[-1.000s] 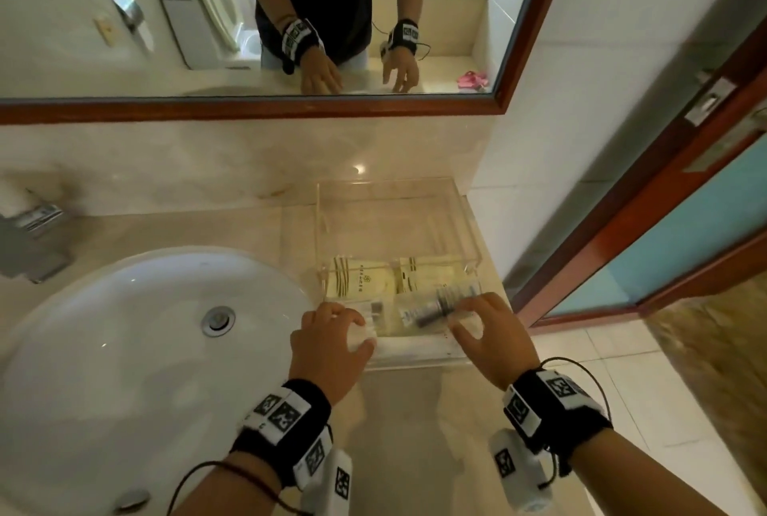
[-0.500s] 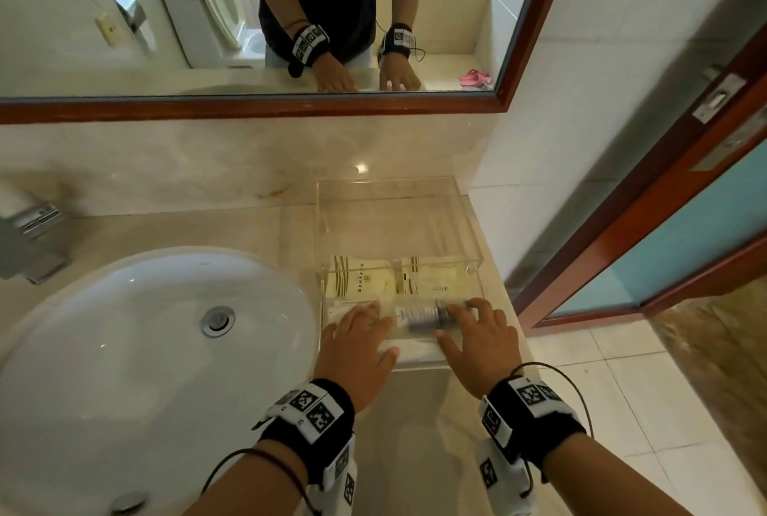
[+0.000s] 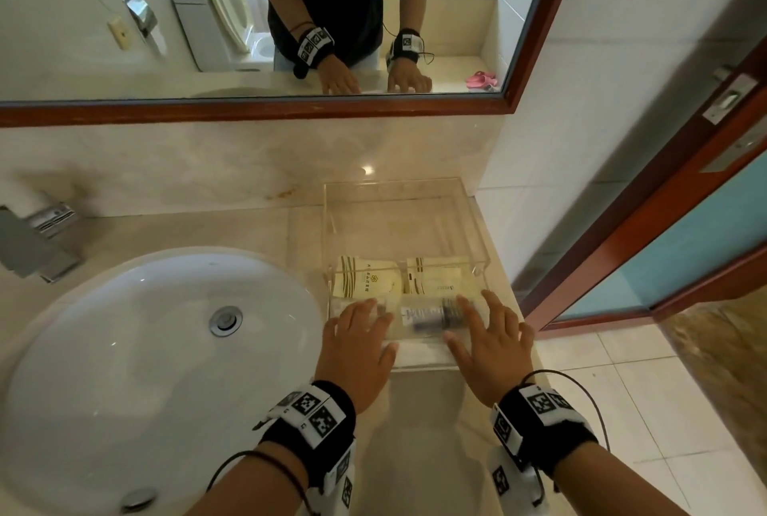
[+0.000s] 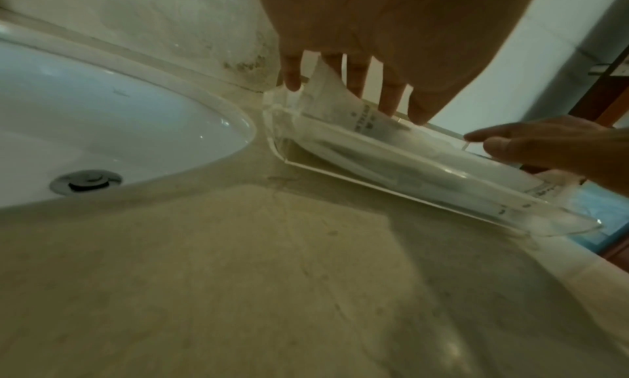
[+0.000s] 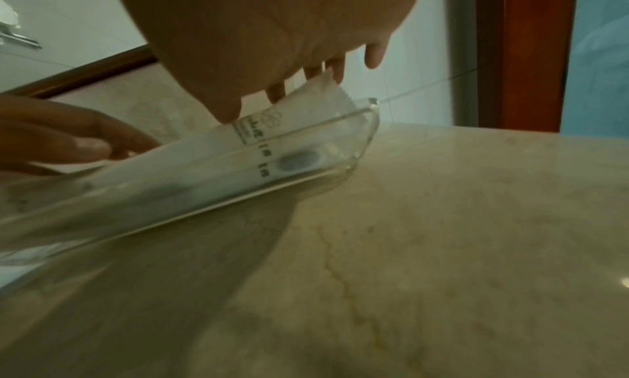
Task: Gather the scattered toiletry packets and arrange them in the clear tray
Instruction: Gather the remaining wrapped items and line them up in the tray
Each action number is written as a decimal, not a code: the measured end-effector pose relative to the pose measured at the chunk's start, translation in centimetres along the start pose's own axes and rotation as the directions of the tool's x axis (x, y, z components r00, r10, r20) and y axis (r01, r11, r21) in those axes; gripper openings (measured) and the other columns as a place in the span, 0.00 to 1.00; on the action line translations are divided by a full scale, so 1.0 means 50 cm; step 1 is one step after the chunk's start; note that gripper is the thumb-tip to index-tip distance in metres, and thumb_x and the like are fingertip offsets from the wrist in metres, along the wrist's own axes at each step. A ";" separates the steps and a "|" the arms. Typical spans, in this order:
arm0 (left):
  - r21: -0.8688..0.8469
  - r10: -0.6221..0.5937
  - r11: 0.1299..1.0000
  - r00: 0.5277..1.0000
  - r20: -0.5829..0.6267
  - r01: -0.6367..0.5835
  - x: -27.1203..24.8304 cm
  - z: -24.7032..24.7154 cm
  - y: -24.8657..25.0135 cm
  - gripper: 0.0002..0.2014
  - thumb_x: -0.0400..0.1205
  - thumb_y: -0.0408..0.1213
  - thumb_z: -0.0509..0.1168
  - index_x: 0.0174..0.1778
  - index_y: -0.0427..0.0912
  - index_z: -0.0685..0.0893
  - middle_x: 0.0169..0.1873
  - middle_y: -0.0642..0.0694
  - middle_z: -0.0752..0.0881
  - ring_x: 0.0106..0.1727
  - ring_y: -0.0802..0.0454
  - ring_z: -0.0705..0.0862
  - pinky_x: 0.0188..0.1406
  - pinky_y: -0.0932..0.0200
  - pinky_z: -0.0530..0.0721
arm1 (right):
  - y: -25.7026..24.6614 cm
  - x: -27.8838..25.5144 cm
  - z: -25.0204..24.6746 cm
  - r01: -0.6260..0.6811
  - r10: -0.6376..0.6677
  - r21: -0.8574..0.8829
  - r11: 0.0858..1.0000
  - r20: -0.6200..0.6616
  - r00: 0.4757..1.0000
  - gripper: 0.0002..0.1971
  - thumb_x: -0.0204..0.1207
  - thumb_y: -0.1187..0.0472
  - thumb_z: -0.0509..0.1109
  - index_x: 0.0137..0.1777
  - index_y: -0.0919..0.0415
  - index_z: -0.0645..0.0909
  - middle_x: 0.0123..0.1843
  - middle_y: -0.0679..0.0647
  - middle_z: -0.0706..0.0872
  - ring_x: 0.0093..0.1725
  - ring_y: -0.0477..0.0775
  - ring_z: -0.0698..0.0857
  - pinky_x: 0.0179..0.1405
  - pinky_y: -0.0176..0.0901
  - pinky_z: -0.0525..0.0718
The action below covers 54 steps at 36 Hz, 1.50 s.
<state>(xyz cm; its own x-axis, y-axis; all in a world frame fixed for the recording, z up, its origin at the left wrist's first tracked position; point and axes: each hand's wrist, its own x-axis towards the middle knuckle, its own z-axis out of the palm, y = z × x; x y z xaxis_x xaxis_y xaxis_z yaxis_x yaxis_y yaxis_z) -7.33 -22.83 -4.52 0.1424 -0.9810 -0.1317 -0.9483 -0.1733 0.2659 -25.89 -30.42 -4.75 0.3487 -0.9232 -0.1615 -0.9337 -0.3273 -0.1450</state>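
Both hands laid flat over the clear tray's near end.
Left hand (image 3: 357, 349) and right hand (image 3: 492, 349) are spread, fingers straight, on a white packet (image 3: 423, 314) in the clear tray (image 3: 398, 191).

Print on the packets (image 3: 367, 282) and wristband (image 3: 312, 411) codes is too small to read.

Head view is bright and evenly lit, with a small glare spot on the wall (image 3: 367, 171) at centre and bowed lines at the edges. Both wrist views are dimmer, soft and blurred, shadows pooling lower left.
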 end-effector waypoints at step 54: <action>0.046 -0.108 0.993 0.993 0.044 0.106 0.054 0.060 -0.019 0.39 0.69 0.66 0.27 0.80 0.63 0.38 0.84 0.52 0.35 0.85 0.47 0.38 0.77 0.31 0.33 | -0.066 0.075 0.057 0.085 -0.087 0.061 0.995 0.025 0.996 0.40 0.67 0.25 0.31 0.81 0.35 0.42 0.86 0.51 0.38 0.85 0.55 0.37 0.82 0.62 0.31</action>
<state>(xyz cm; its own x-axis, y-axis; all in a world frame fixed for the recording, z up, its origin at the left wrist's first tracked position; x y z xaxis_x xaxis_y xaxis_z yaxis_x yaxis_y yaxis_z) -6.87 -25.07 -7.99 0.2315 -0.9518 -0.2011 -0.9398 -0.2722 0.2064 -21.29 -32.25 -7.66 0.4303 -0.8860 -0.1728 -0.8941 -0.3918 -0.2170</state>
